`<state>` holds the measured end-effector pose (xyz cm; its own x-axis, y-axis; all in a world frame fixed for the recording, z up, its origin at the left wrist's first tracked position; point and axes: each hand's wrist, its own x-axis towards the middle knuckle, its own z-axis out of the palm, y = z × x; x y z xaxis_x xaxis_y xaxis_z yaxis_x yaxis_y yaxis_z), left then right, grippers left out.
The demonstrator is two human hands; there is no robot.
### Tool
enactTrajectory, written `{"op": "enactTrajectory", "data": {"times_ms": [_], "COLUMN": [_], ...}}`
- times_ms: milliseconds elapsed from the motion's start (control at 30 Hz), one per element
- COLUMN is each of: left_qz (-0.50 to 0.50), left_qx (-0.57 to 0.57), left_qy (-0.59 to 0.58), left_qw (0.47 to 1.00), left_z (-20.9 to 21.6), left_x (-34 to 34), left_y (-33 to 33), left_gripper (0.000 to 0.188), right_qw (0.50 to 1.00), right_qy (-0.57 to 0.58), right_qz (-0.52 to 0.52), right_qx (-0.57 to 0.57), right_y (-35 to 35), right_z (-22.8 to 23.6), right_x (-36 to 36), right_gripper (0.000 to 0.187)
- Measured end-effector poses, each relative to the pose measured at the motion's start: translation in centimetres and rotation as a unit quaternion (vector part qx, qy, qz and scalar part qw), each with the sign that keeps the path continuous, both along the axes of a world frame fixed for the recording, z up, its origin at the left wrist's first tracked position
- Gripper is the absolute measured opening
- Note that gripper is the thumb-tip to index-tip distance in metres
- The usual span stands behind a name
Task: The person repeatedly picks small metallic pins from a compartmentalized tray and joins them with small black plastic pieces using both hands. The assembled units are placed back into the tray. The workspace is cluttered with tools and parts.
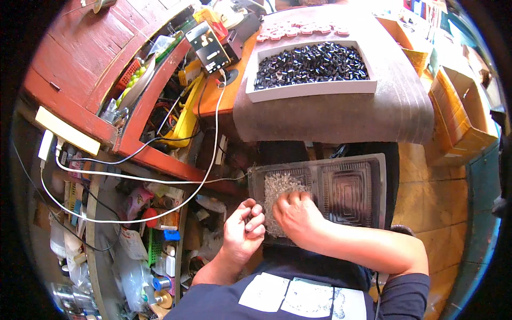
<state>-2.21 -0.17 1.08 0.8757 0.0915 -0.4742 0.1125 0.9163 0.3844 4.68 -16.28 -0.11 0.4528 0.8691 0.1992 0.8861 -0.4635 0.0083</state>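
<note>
A clear plastic clamshell tray [378,184] lies open across my lap. Its left half holds a heap of small clear pieces [282,184]; the right half shows a bare ridged surface. My right hand [297,216] reaches into that heap with its fingers bunched and pointing down. Whatever is between its fingertips is hidden. Just left of the tray, my left hand [244,229] is raised, palm turned up and fingers curled in with the thumb. Anything held in it is too small or too hidden to name.
Beyond the tray, a white box [314,89] full of small black parts stands on a grey-covered table [341,120]. Reddish-white pieces [304,29] lie behind it. White cables [144,181] loop at left from a power strip [68,130]. Cardboard boxes [453,112] stand at right.
</note>
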Motion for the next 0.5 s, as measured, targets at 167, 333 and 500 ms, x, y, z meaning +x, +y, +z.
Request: {"op": "enactTrajectory", "data": {"times_ms": [167,333,500], "left_qz": [-0.036,0.008,0.007], "left_qx": [-0.019,0.074,0.107], "left_qy": [-0.013,-0.039,0.019], "left_qw": [0.999,0.996,0.994], "left_z": [-1.2,-2.3,-4.6], "left_x": [0.0,0.0,0.0], "left_y": [0.7,2.2,5.1], "left_gripper": [0.020,0.020,0.020], "right_qw": [1.000,0.997,0.997], "right_qy": [0.014,0.068,0.053], "right_qz": [-0.013,-0.025,-0.053], "right_qx": [-0.011,0.028,-0.019], "right_y": [1.3,0.4,-0.1], "right_z": [-1.7,-1.3,-1.0], "right_x": [0.4,1.0,0.5], "right_gripper": [0.020,0.019,0.019]}}
